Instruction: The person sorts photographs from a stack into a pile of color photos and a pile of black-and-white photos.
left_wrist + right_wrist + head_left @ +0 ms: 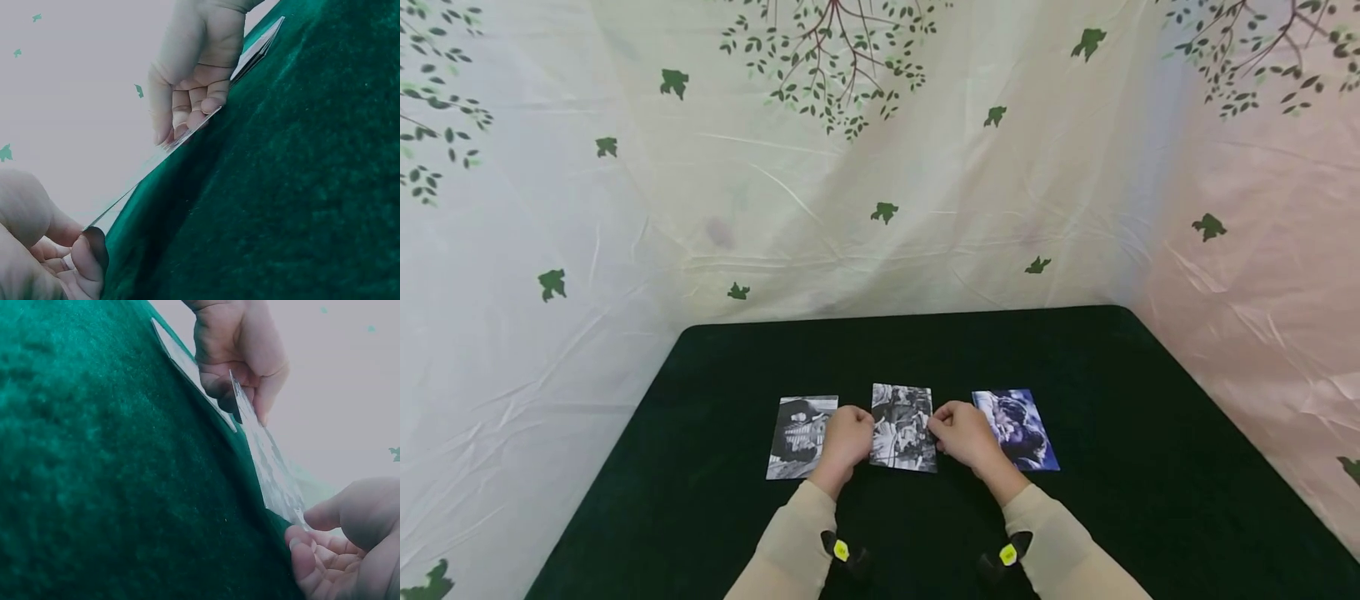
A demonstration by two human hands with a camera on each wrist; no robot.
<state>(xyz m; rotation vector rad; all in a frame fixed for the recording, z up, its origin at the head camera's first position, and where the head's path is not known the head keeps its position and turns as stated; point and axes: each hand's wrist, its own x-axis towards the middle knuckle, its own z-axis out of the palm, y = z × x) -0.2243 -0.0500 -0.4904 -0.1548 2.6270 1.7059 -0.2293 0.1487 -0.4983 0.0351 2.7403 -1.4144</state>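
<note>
Between the two hands is a black-and-white picture card [902, 427], raised off the cloth in both wrist views. My left hand [847, 437] pinches its left edge between thumb and fingers. My right hand [966, 433] pinches the opposite edge the same way. Another black-and-white picture card [797, 437] lies on the left, partly covered by my left hand. On the right lies a blue-tinted picture card [1022, 429], its near-left part behind my right hand and wrist. The right wrist view shows the held card [269, 462] tilted, one thumb on its face at each side.
A dark green velvety cloth [700, 533] covers the table. Behind it and along both sides hang pale curtains [820, 250] printed with leaves and branches. Dark bands with yellow tags [841, 550] sit at both wrists, over light sleeves [797, 533].
</note>
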